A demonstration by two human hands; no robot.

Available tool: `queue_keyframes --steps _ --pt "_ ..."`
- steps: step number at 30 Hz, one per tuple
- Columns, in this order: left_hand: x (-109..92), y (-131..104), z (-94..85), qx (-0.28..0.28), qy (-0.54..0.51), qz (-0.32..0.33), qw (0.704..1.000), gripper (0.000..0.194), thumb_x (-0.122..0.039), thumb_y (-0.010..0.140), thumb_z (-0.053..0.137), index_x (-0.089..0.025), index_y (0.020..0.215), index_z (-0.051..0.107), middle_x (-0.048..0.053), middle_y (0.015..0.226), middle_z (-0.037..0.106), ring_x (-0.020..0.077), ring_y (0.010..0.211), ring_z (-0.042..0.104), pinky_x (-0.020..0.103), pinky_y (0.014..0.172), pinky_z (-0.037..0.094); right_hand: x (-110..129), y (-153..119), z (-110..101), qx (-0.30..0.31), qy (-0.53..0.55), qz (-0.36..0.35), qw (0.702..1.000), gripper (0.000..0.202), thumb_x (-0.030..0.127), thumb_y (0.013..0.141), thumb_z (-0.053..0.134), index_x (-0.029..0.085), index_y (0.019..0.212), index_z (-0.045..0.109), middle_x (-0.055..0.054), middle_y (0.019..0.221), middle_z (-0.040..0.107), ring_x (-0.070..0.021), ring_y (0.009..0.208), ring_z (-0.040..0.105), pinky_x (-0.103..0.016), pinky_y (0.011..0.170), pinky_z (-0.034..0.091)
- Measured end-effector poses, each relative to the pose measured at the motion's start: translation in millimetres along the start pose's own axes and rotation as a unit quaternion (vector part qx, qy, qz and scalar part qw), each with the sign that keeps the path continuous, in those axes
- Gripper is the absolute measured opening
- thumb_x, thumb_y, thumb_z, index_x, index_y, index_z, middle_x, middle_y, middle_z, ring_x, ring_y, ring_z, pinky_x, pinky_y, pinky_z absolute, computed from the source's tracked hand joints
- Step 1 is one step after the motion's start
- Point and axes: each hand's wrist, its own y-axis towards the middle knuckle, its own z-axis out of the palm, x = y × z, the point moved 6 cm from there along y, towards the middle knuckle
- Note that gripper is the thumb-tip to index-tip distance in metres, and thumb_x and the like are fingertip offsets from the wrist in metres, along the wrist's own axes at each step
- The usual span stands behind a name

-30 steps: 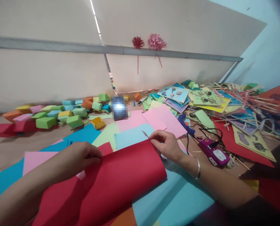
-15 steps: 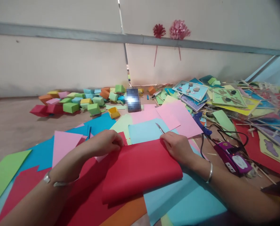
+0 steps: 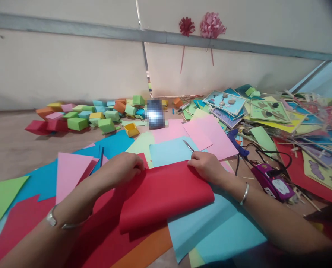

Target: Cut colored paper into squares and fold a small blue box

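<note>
A red paper sheet is bent over on itself, its rounded fold facing me. My left hand is closed at the sheet's far left corner, its fingertips pinching the edge. At the far right corner my right hand pinches the edge between curled fingers. Just beyond the right fingers a slim pointed metal tool lies on light blue paper; whether the hand touches it is unclear. More red, blue and orange paper lies underneath.
Small paper boxes stand at the back left, near a blurred phone-like object. To the right are a blue glue gun, its cable, a purple box, sticks and decorated cards. Paper flowers hang on the wall rail.
The view has shifted slightly, so most things appear a little higher and further left. Both hands still hold the far edge of the folded red sheet.
</note>
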Motion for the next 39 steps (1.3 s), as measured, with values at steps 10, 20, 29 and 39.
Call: queue_keyframes --steps 10,20,29,39 --pt "-12.2 0.7 6.7 -0.061 0.067 0.020 0.996 0.026 -0.010 0.079 0.047 -0.019 0.082 0.071 0.012 0.094 0.071 0.0296 0.092 0.063 0.032 0.061 0.035 -1.5 1.4 1.8 0.006 -0.017 0.025 1.000 0.023 0.018 0.095 0.052 0.018 0.077 0.067 -0.005 0.077 0.068 -0.0179 0.071 0.055 -0.031 0.066 0.032" --pt "-57.3 6.6 21.7 -0.068 -0.085 0.247 0.963 0.040 -0.021 0.098 0.035 -0.022 0.116 0.070 0.008 0.106 0.067 0.0196 0.091 0.064 0.029 0.076 0.045 1.2 3.7 2.0 0.034 -0.030 0.016 0.999 0.023 0.016 0.095 0.053 0.016 0.079 0.069 -0.006 0.077 0.067 -0.0180 0.073 0.056 -0.031 0.065 0.031" --pt "-70.4 15.0 41.5 -0.055 0.109 0.222 0.967 0.065 -0.044 0.092 0.062 -0.024 0.150 0.040 0.010 0.104 0.062 0.0261 0.089 0.061 0.031 0.063 0.040 8.3 3.2 -3.8 0.068 -0.100 0.006 0.993 0.024 0.017 0.098 0.050 0.015 0.098 0.074 -0.009 0.087 0.066 -0.0195 0.075 0.050 -0.033 0.063 0.024" --pt "-73.2 9.5 38.1 -0.043 0.102 0.227 0.968 0.076 -0.047 0.087 0.069 -0.021 0.151 0.037 0.012 0.109 0.062 0.0283 0.093 0.061 0.032 0.065 0.039 12.4 2.3 -3.3 0.015 -0.123 -0.065 0.990 0.025 0.014 0.100 0.048 0.015 0.091 0.071 -0.009 0.090 0.061 -0.0201 0.081 0.046 -0.031 0.067 0.030"
